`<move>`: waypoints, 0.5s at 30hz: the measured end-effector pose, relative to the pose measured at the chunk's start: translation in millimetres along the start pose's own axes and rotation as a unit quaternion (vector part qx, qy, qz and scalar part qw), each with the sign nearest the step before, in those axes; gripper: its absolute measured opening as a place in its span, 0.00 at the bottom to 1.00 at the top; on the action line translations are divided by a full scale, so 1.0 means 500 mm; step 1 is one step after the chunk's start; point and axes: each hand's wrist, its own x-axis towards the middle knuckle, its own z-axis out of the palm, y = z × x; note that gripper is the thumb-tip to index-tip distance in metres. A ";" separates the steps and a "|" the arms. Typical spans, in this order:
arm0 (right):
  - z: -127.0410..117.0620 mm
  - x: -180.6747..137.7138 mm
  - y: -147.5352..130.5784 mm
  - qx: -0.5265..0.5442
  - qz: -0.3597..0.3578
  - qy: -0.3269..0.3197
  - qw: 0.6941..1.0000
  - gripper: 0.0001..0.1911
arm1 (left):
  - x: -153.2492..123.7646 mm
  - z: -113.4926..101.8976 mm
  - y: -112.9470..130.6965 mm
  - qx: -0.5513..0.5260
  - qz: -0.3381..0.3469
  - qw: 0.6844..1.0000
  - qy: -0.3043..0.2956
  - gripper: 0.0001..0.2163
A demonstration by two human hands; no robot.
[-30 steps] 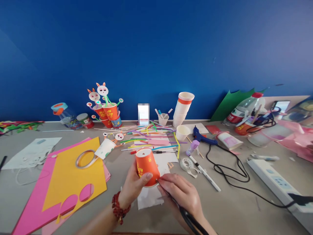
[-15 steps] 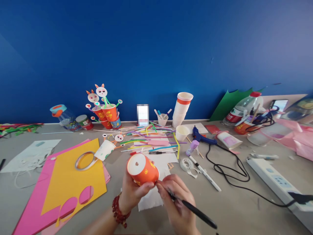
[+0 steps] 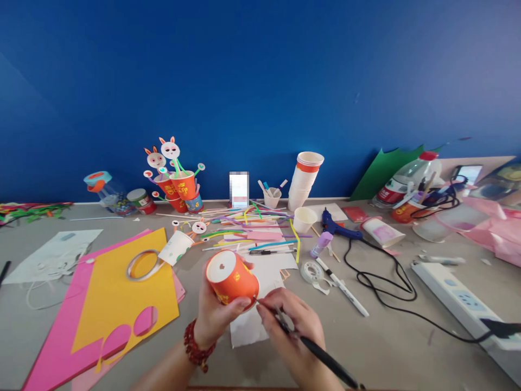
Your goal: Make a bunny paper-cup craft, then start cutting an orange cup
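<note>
My left hand (image 3: 220,309) is wrapped round an orange-red paper cup (image 3: 240,279) with gold markings. The cup lies tilted, its white base facing up and left, and a small brownish mark shows on that base. In my right hand (image 3: 291,326) is a slim black-handled tool (image 3: 325,358), its handle sticking out to the lower right. Its thin metal tip is at the cup's lower right side near the rim; whether it pierces the paper I cannot tell. White paper (image 3: 248,328) lies beneath both hands.
Pink and yellow sheets (image 3: 134,255) with a tape roll (image 3: 136,266) lie left. Behind are pipe cleaners (image 3: 228,235) and rabbit-decorated cups (image 3: 183,184). A blue glue gun (image 3: 342,231), its black cable, a marker (image 3: 345,290) and a power strip (image 3: 459,293) occupy the right.
The cup and both hands have shifted slightly left. The right fingertips have drawn a little away from the cup, showing more of the tool's metal tip.
</note>
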 end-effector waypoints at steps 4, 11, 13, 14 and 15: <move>0.009 -0.004 0.002 0.127 0.148 -0.011 0.981 0.17 | 0.003 -0.003 0.014 0.057 0.041 0.998 -0.004 0.25; 0.042 -0.007 -0.007 0.374 0.316 0.028 0.872 0.21 | -0.019 -0.017 -0.012 0.024 0.049 0.998 0.000 0.31; 0.042 -0.005 -0.011 0.366 0.308 0.031 0.878 0.21 | -0.018 -0.017 -0.014 0.018 0.049 0.999 -0.015 0.28; 0.040 -0.004 -0.012 0.355 0.299 0.033 0.885 0.21 | -0.018 -0.016 -0.013 0.017 0.043 0.999 -0.021 0.26; 0.038 -0.003 -0.012 0.342 0.289 0.030 0.894 0.21 | -0.017 -0.015 -0.012 0.016 0.035 0.999 -0.024 0.24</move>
